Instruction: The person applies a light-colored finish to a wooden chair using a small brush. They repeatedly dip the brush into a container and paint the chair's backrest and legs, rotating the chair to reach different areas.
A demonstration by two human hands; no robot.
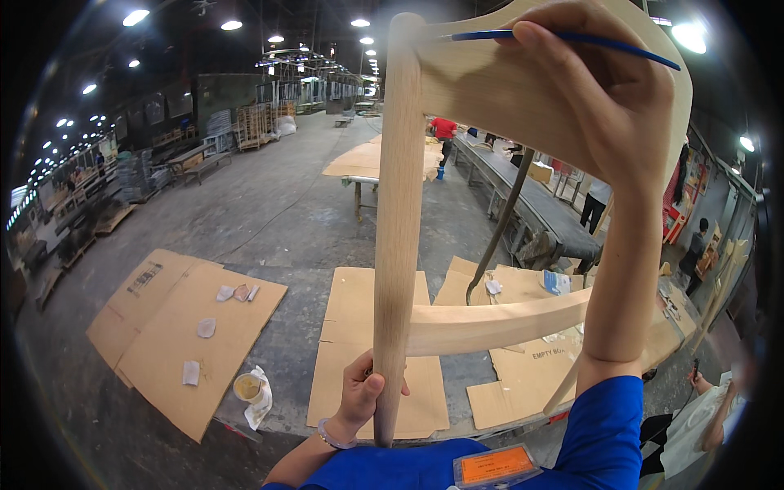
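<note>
Upright before me stands a pale wooden chair frame (398, 204), with a round post, a broad curved back panel at the top and a curved rail lower down. My left hand (365, 392) is wrapped round the lower part of the post. High on the right, my right hand (608, 90) pinches a thin blue paintbrush (572, 37) in front of the back panel. The brush's tip points left, at the joint between panel and post; whether it touches the wood I cannot tell.
Flat cardboard sheets (188, 327) lie on the work surface, some bearing small crumpled pieces. A cup (247, 387) with a white cloth (260, 400) stands at the near left. Behind are a cardboard-topped table (351, 163) and a long conveyor (523, 196). Another person (694, 425) is at the right.
</note>
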